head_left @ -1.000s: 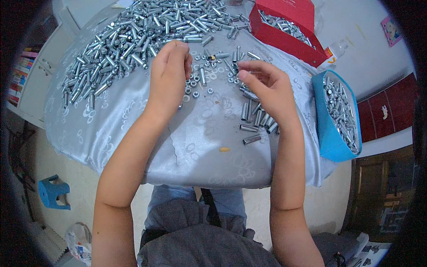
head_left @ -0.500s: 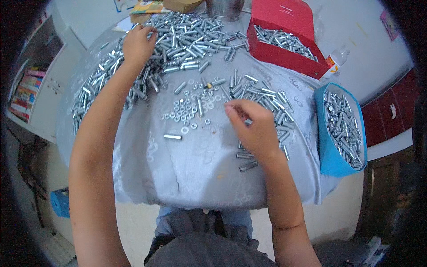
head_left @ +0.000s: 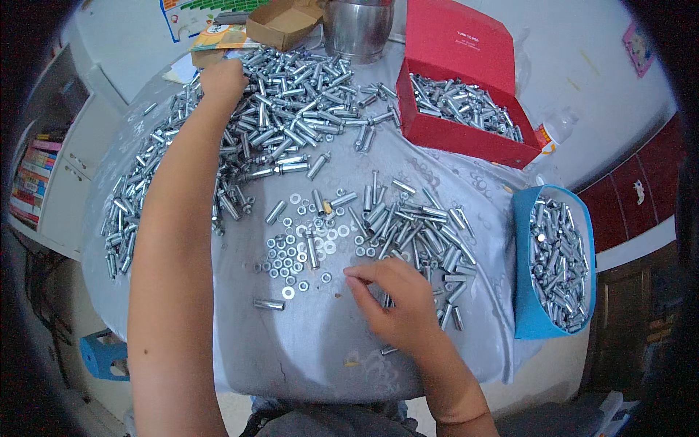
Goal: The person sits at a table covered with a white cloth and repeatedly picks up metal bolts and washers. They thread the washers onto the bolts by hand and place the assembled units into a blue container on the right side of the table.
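Note:
A big heap of metal expansion bolts point(head_left: 291, 109) covers the far left of the table. My left hand point(head_left: 223, 79) reaches over its far edge, back of the hand up and fingers curled under; whatever they grip is hidden. Nearer the middle, my right hand point(head_left: 399, 300) hovers with thumb and forefinger tips together and nothing visible between them. Just left of those tips lie small hex nuts point(head_left: 282, 254) and flat washers point(head_left: 289, 293). A smaller pile of bolts and sleeves point(head_left: 415, 226) spreads beyond my right hand. One loose metal sleeve point(head_left: 269, 304) lies near the nuts.
An open red box point(head_left: 466, 142) of bolts stands at the far right, and a blue bin point(head_left: 520, 269) of bolts at the right edge. Behind the heap are a steel pot point(head_left: 357, 33) and a cardboard box point(head_left: 280, 25). A plastic bottle point(head_left: 557, 131) is beside the red box.
The view has tilted up, so the table sits lower in it. My left hand has reached farther over the heap. My right hand has come nearer to me, beside the nuts.

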`<state>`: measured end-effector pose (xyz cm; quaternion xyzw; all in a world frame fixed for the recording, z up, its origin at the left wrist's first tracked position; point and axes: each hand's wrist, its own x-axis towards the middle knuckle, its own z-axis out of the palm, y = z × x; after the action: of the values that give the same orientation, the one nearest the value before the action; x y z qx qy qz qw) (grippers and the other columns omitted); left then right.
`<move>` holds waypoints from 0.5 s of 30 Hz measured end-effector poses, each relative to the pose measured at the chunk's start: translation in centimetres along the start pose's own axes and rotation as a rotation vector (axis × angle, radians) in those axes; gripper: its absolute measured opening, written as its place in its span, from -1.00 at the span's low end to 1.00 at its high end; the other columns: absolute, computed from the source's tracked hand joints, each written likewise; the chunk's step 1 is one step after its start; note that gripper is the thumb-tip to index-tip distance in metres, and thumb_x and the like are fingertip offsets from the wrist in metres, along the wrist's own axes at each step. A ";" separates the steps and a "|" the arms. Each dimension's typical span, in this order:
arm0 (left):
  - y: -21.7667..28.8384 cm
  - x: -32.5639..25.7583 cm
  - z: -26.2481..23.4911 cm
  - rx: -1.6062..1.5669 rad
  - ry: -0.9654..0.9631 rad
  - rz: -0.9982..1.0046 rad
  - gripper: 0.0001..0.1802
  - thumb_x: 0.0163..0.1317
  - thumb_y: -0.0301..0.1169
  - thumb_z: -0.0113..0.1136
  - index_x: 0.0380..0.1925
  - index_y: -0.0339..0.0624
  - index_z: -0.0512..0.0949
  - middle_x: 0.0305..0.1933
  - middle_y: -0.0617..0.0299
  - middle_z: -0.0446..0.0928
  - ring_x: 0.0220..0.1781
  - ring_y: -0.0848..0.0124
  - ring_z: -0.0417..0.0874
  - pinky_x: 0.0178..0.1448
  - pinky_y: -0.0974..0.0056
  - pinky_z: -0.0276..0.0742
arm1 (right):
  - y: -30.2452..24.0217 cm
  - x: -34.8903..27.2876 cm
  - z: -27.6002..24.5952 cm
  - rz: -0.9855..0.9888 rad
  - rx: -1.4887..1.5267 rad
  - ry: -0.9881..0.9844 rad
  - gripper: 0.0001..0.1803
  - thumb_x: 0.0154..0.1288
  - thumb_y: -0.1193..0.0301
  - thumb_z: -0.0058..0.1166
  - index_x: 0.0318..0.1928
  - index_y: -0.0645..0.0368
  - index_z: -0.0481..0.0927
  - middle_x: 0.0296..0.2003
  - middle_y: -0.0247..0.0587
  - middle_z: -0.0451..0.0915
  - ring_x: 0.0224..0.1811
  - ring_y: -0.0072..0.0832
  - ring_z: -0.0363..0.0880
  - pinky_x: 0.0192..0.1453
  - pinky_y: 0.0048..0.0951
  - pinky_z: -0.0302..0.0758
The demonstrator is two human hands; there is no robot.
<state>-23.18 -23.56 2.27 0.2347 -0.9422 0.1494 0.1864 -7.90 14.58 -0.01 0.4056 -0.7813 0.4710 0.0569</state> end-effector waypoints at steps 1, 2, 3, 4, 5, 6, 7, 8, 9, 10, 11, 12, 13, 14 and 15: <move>0.1 0.3 -0.1 0.003 0.019 0.049 -0.72 -0.06 -0.19 0.18 -0.45 -0.17 0.57 -0.38 0.06 0.55 -0.26 0.17 0.56 -0.20 0.08 0.47 | 0.0 0.1 0.0 0.002 0.005 -0.012 -0.88 -0.01 0.50 0.09 -0.37 0.18 0.53 -0.49 -0.17 0.52 -0.46 -0.29 0.50 -0.38 -0.35 0.42; 0.2 0.6 0.0 0.006 0.037 0.098 -0.74 -0.06 -0.22 0.18 -0.48 -0.19 0.57 -0.39 0.05 0.55 -0.27 0.17 0.57 -0.22 0.08 0.47 | 0.0 0.2 -0.1 0.005 0.009 -0.024 -0.87 -0.01 0.51 0.09 -0.36 0.18 0.53 -0.48 -0.17 0.52 -0.46 -0.29 0.50 -0.38 -0.36 0.42; 0.2 1.1 0.2 0.065 0.021 0.119 -0.78 -0.06 -0.25 0.17 -0.48 -0.17 0.57 -0.39 0.07 0.55 -0.28 0.18 0.58 -0.24 0.10 0.48 | -0.1 0.3 -0.2 0.005 0.016 -0.034 -0.86 -0.02 0.52 0.09 -0.36 0.18 0.53 -0.48 -0.17 0.52 -0.47 -0.29 0.50 -0.39 -0.36 0.42; 0.0 1.6 0.4 0.124 0.004 0.141 -0.81 -0.06 -0.29 0.15 -0.49 -0.15 0.57 -0.39 0.08 0.56 -0.30 0.19 0.59 -0.26 0.11 0.49 | 0.0 0.3 -0.2 0.011 0.013 -0.023 -0.86 -0.02 0.52 0.10 -0.36 0.19 0.52 -0.48 -0.17 0.52 -0.47 -0.29 0.50 -0.39 -0.36 0.42; -0.2 1.8 0.6 0.183 -0.013 0.162 -0.85 -0.05 -0.33 0.14 -0.50 -0.13 0.57 -0.39 0.10 0.56 -0.31 0.20 0.59 -0.28 0.13 0.49 | 0.0 0.3 -0.1 0.017 0.011 -0.013 -0.86 -0.03 0.53 0.10 -0.37 0.19 0.52 -0.48 -0.17 0.52 -0.47 -0.28 0.50 -0.40 -0.36 0.41; -0.2 1.7 0.7 0.162 -0.001 0.154 -0.84 -0.04 -0.31 0.13 -0.50 -0.14 0.57 -0.40 0.09 0.56 -0.32 0.20 0.60 -0.29 0.13 0.49 | -0.1 0.3 -0.1 0.028 0.006 0.001 -0.86 -0.03 0.53 0.10 -0.37 0.19 0.52 -0.49 -0.17 0.52 -0.47 -0.28 0.50 -0.40 -0.37 0.41; -0.3 1.5 0.8 0.141 0.011 0.145 -0.83 -0.04 -0.30 0.11 -0.50 -0.14 0.57 -0.40 0.08 0.56 -0.33 0.20 0.60 -0.29 0.13 0.49 | -0.1 0.3 -0.2 0.026 0.003 0.012 -0.87 -0.04 0.56 0.10 -0.38 0.21 0.53 -0.49 -0.17 0.53 -0.48 -0.31 0.50 -0.40 -0.41 0.42; -0.4 1.1 0.9 0.120 0.021 0.135 -0.81 -0.03 -0.29 0.10 -0.51 -0.15 0.57 -0.41 0.07 0.56 -0.34 0.20 0.60 -0.30 0.13 0.49 | -0.1 0.3 -0.2 0.024 -0.001 0.022 -0.87 -0.04 0.58 0.10 -0.38 0.23 0.54 -0.49 -0.17 0.54 -0.48 -0.34 0.51 -0.40 -0.45 0.42; -0.6 0.9 0.7 0.103 0.033 0.125 -0.80 -0.02 -0.27 0.08 -0.51 -0.15 0.57 -0.42 0.07 0.56 -0.35 0.19 0.60 -0.31 0.13 0.48 | -0.2 0.4 -0.3 0.020 -0.002 0.033 -0.87 -0.05 0.61 0.10 -0.39 0.24 0.54 -0.49 -0.17 0.54 -0.48 -0.37 0.52 -0.40 -0.49 0.42; -0.7 0.6 0.4 -0.041 0.136 0.015 -0.77 0.00 -0.25 0.07 -0.51 -0.18 0.57 -0.43 0.05 0.56 -0.36 0.20 0.60 -0.31 0.13 0.48 | -0.2 0.3 -0.3 0.019 -0.009 0.043 -0.87 -0.04 0.61 0.10 -0.39 0.24 0.54 -0.49 -0.17 0.54 -0.48 -0.37 0.52 -0.40 -0.49 0.42; -0.8 0.4 -0.1 -0.185 0.238 -0.096 -0.74 0.02 -0.23 0.06 -0.51 -0.20 0.56 -0.43 0.04 0.56 -0.37 0.20 0.60 -0.31 0.13 0.48 | 0.0 0.2 -0.3 0.018 -0.017 0.052 -0.87 -0.04 0.60 0.10 -0.38 0.24 0.54 -0.49 -0.17 0.54 -0.48 -0.38 0.52 -0.40 -0.49 0.42; -1.1 0.2 -0.4 -0.325 0.339 -0.210 -0.71 0.04 -0.21 0.05 -0.51 -0.23 0.56 -0.44 0.03 0.56 -0.39 0.20 0.60 -0.31 0.13 0.48 | 0.1 0.2 -0.3 0.015 -0.020 0.059 -0.87 -0.04 0.60 0.10 -0.38 0.25 0.54 -0.49 -0.17 0.54 -0.48 -0.38 0.52 -0.41 -0.49 0.42; -3.0 1.1 -0.2 -0.459 0.400 -0.286 -0.70 0.06 -0.21 0.03 -0.50 -0.24 0.55 -0.44 0.02 0.56 -0.39 0.22 0.61 -0.34 0.15 0.48 | 0.0 0.2 -0.2 0.017 -0.001 0.056 -0.88 -0.03 0.60 0.10 -0.39 0.25 0.54 -0.49 -0.17 0.54 -0.48 -0.38 0.53 -0.41 -0.50 0.42; -5.9 3.0 0.6 -0.596 0.461 -0.363 -0.69 0.08 -0.21 0.00 -0.49 -0.26 0.54 -0.45 0.01 0.56 -0.40 0.24 0.61 -0.37 0.17 0.48 | -0.2 0.3 -0.1 0.019 0.017 0.051 -0.88 -0.03 0.60 0.10 -0.39 0.25 0.54 -0.50 -0.17 0.54 -0.48 -0.39 0.53 -0.41 -0.50 0.42; -7.4 4.0 0.8 -0.738 0.521 -0.436 -0.68 0.11 -0.21 -0.02 -0.48 -0.27 0.54 -0.45 0.00 0.56 -0.41 0.25 0.62 -0.40 0.20 0.47 | -0.3 0.2 -0.1 0.024 0.030 0.048 -0.88 -0.03 0.59 0.10 -0.39 0.25 0.54 -0.50 -0.17 0.54 -0.48 -0.39 0.53 -0.41 -0.50 0.42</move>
<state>-22.98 -31.63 4.70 0.2992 -0.7835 -0.1828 0.5131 -7.89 14.48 0.33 0.3853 -0.7774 0.4931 0.0639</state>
